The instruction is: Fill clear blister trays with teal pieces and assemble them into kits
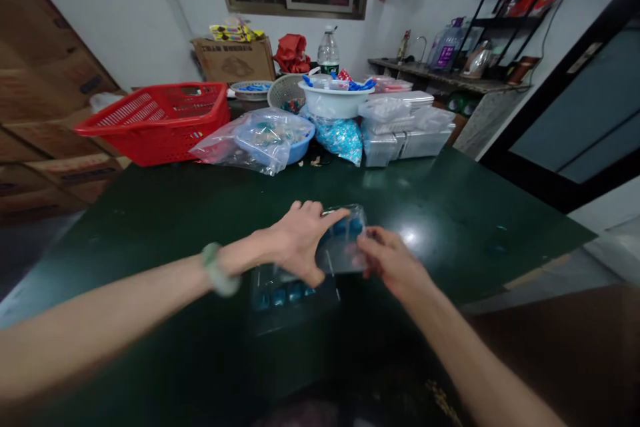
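A clear plastic box [340, 257] with blue pieces inside is at the middle of the table. My right hand [393, 257] is closed, pinching the right edge of this box between thumb and fingers. Over its left side reaches my left hand [300, 240], thumb and forefinger spread wide apart along the box; how firmly they touch it is unclear. Nearer to me lies a second clear plastic tray [295, 310] with a row of blue pieces, partly below my left hand. A pale green bangle is on my left wrist.
On the dark green table [190, 200], a red basket [160, 123] stands at the back left. A blue basin [300, 150] in a plastic bag, a white basin [335, 103], a bag of blue wrapped pieces [343, 140] and stacked clear boxes [407, 147] line the back.
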Available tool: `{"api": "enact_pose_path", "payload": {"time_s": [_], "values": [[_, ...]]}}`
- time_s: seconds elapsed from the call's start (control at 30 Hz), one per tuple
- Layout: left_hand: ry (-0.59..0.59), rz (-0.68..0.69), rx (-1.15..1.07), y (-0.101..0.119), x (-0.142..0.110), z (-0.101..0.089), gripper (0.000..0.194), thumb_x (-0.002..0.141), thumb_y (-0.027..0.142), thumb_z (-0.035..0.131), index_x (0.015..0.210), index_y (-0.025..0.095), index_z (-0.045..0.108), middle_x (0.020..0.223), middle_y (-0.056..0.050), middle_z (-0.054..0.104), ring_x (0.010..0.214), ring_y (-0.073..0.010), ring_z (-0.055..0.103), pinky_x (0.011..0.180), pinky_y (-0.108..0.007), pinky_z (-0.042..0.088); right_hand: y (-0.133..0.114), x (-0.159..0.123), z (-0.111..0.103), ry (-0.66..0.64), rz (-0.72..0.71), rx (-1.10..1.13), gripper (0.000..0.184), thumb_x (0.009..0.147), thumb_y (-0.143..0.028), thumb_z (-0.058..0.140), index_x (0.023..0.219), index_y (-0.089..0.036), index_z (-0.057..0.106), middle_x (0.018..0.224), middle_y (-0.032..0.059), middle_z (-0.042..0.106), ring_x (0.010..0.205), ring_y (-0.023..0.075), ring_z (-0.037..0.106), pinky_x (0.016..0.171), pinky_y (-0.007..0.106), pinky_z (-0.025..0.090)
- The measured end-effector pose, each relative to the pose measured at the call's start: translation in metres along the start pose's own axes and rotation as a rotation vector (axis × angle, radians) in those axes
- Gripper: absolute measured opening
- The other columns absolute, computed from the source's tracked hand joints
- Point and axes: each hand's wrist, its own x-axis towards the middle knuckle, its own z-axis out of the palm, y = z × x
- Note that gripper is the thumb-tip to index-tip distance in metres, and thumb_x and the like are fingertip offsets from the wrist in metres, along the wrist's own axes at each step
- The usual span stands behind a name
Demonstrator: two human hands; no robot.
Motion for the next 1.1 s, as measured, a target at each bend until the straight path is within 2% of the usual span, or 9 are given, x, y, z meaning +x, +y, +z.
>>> {"api": "enact_pose_path", "payload": {"time_s": [0.13,0.23,0.3,0.47,0.67,0.77,0.87,1.03,1.1], "values": [[-0.015,-0.121,0.01,0.002,-0.065,0.032,0.107,0.04,0.047,0.067,0.134,0.028,0.021,0.1,-0.01,0.043,0.089,-0.0304,0.042,0.079,-0.042,0.03,0.04,-0.025,0.034,-0.091,-0.143,-0.317,0.015,0.077,-0.025,0.051,0.09,-0.017,0.054,0.072,0.0036,0.061,0.055,0.0131,0.056,0.047,0.022,0.042],[-0.022,-0.219,0.012,0.0,-0.076,0.051,0.106,0.04,0.043,0.067,0.134,0.026,0.022,0.104,-0.012,0.042,0.094,-0.0321,0.04,0.08,-0.043,0.029,0.055,-0.025,0.036,0.05,-0.351,-0.725,0.013,0.078,-0.027,0.051,0.086,-0.019,0.057,0.082,0.0052,0.059,0.067,0.0148,0.056,0.061,0.026,0.042],[-0.023,-0.234,0.011,-0.001,-0.072,0.053,0.108,0.038,0.047,0.067,0.134,0.025,0.022,0.111,-0.013,0.04,0.099,-0.0347,0.037,0.082,-0.046,0.028,0.057,-0.023,0.032,0.119,-0.419,-0.865,0.019,0.08,-0.026,0.048,0.095,-0.018,0.056,0.09,0.0069,0.058,0.072,0.0162,0.055,0.065,0.028,0.042],[-0.116,-0.235,-0.031,0.005,-0.063,0.05,0.117,0.032,0.058,0.066,0.134,0.021,0.021,0.113,-0.015,0.041,0.099,-0.0352,0.039,0.082,-0.048,0.029,0.057,-0.019,0.026,0.004,-0.403,-0.787,0.032,0.08,-0.019,0.047,0.111,-0.016,0.049,0.091,0.0067,0.06,0.077,0.0163,0.056,0.07,0.028,0.043],[-0.028,-0.294,0.037,0.014,-0.069,0.066,0.102,0.041,0.05,0.061,0.131,0.017,0.028,0.103,-0.015,0.046,0.09,-0.0318,0.043,0.079,-0.046,0.031,0.062,-0.023,0.023,-0.023,-0.482,-0.799,0.023,0.08,-0.015,0.044,0.099,-0.018,0.056,0.088,0.0044,0.058,0.078,0.0151,0.055,0.072,0.027,0.042],[-0.044,-0.28,0.04,0.017,-0.069,0.063,0.099,0.042,0.046,0.06,0.131,0.017,0.028,0.1,-0.014,0.047,0.088,-0.0309,0.045,0.077,-0.044,0.032,0.06,-0.024,0.021,-0.052,-0.451,-0.81,0.02,0.08,-0.016,0.044,0.096,-0.017,0.057,0.086,0.0048,0.059,0.076,0.0151,0.055,0.07,0.027,0.042],[-0.055,-0.292,0.079,0.021,-0.07,0.059,0.102,0.042,0.046,0.062,0.132,0.015,0.028,0.11,-0.019,0.043,0.094,-0.0348,0.043,0.08,-0.048,0.03,0.057,-0.027,0.021,-0.089,-0.425,-0.811,0.02,0.081,-0.017,0.043,0.094,-0.016,0.058,0.084,0.005,0.06,0.074,0.0149,0.056,0.068,0.025,0.042],[-0.133,-0.298,0.069,0.028,-0.071,0.058,0.13,0.025,0.06,0.068,0.136,0.016,0.016,0.129,-0.025,0.03,0.108,-0.0433,0.035,0.086,-0.052,0.025,0.06,-0.04,0.025,0.036,-0.445,-1.016,0.027,0.085,-0.02,0.037,0.102,-0.018,0.057,0.089,0.0077,0.06,0.081,0.019,0.057,0.073,0.029,0.042],[-0.138,-0.309,0.068,0.032,-0.072,0.06,0.131,0.025,0.058,0.069,0.136,0.015,0.016,0.127,-0.025,0.032,0.106,-0.0429,0.037,0.085,-0.052,0.026,0.063,-0.045,0.024,0.048,-0.423,-1.069,0.03,0.086,-0.021,0.033,0.107,-0.02,0.055,0.091,0.0078,0.061,0.083,0.0205,0.058,0.073,0.031,0.042]]}}
